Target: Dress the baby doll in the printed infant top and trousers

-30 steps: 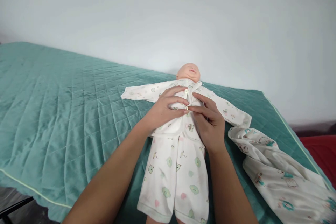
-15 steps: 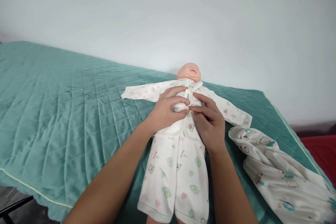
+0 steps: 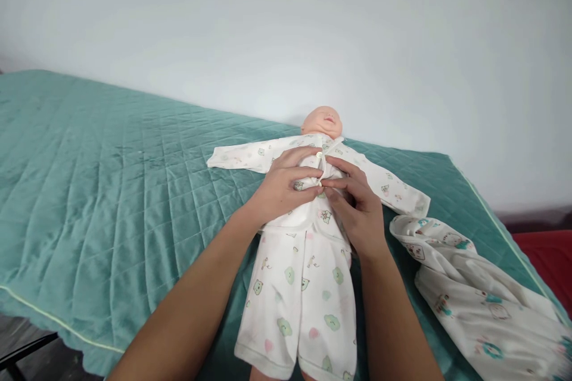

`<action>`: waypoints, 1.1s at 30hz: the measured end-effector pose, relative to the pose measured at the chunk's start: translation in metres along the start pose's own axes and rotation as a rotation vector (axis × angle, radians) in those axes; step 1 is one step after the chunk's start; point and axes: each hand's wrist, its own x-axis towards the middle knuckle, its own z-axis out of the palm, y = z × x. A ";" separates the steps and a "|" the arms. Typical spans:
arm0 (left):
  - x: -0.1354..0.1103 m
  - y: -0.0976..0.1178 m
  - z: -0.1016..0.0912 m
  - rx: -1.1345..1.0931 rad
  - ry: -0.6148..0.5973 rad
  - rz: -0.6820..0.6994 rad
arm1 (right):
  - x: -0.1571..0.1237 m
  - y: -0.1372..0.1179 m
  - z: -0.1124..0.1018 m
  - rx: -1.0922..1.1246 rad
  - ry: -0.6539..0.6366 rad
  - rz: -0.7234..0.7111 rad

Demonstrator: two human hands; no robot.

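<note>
A baby doll [image 3: 322,121] lies on its back on the green quilted bed [image 3: 111,190], dressed in a white printed shirt [image 3: 250,158] and matching trousers [image 3: 299,303]. My left hand [image 3: 283,187] and my right hand [image 3: 357,208] meet over the doll's chest. Both pinch the shirt's front edges together just below a small white button [image 3: 319,155]. The fingers of each hand are closed on the fabric.
A second crumpled white printed garment [image 3: 482,303] lies on the bed to the right of the doll. The bed's right edge borders something red [image 3: 547,262]. A pale wall [image 3: 286,30] rises behind the bed.
My fingertips have drawn slightly closer together and a little higher on the shirt front. The doll and the spare garment have stayed in place.
</note>
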 end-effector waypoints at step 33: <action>-0.002 0.000 0.011 0.185 0.123 0.068 | 0.001 -0.005 0.005 0.081 0.113 0.130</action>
